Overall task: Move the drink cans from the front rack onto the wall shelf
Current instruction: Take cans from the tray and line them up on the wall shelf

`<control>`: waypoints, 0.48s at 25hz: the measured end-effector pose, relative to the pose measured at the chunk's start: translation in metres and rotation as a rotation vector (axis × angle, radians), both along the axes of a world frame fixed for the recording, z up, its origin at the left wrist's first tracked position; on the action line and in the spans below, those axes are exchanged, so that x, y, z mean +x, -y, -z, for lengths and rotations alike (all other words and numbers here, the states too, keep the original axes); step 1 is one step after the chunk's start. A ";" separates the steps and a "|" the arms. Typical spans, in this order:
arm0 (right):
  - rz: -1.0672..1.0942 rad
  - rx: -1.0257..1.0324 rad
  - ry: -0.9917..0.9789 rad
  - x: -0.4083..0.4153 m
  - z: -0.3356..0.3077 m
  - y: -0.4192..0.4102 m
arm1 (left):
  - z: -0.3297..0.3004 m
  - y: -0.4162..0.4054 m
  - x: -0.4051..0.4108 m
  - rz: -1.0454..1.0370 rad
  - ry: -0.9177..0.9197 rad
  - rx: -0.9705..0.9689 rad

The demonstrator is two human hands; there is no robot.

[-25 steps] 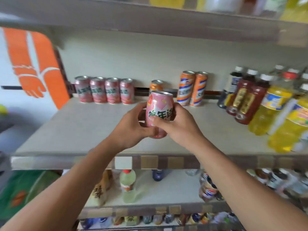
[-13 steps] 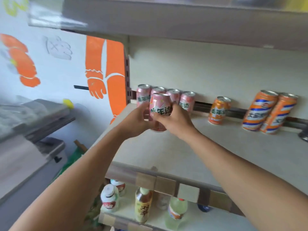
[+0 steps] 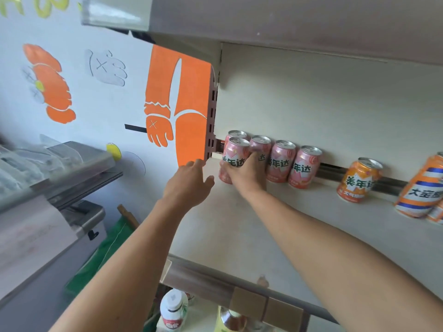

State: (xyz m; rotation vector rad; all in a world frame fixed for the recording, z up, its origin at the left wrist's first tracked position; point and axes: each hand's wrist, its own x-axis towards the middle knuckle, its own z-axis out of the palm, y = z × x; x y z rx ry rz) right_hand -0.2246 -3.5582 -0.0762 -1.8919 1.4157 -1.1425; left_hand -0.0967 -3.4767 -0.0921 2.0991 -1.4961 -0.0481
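My right hand (image 3: 247,174) grips a pink drink can (image 3: 233,154) at the far left end of the wall shelf (image 3: 275,236), just in front of a row of several pink cans (image 3: 280,161) along the back wall. Whether the can's base touches the shelf is hidden by my fingers. My left hand (image 3: 189,183) hovers just left of that can, fingers spread and holding nothing. Further right an orange can (image 3: 358,179) stands against the back rail.
Tall orange-and-blue cans (image 3: 422,188) stand at the right edge. Another shelf (image 3: 287,25) hangs overhead. Below the shelf's front lip, bottles (image 3: 173,310) fill a lower shelf. A grey counter (image 3: 48,188) juts in at the left, beside a wall painted with orange figures (image 3: 182,104).
The pink can went from mid-air in both hands to the left end of the shelf. My left hand let go and opened; my right hand still holds the can.
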 end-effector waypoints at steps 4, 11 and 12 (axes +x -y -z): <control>0.007 0.013 -0.036 0.007 0.008 0.008 | -0.001 0.007 -0.003 -0.009 0.093 0.017; 0.042 -0.049 -0.064 0.019 0.018 0.009 | -0.007 0.011 -0.003 -0.029 0.108 0.025; 0.050 -0.057 -0.075 0.020 0.018 0.009 | -0.008 0.011 -0.002 -0.032 0.113 0.021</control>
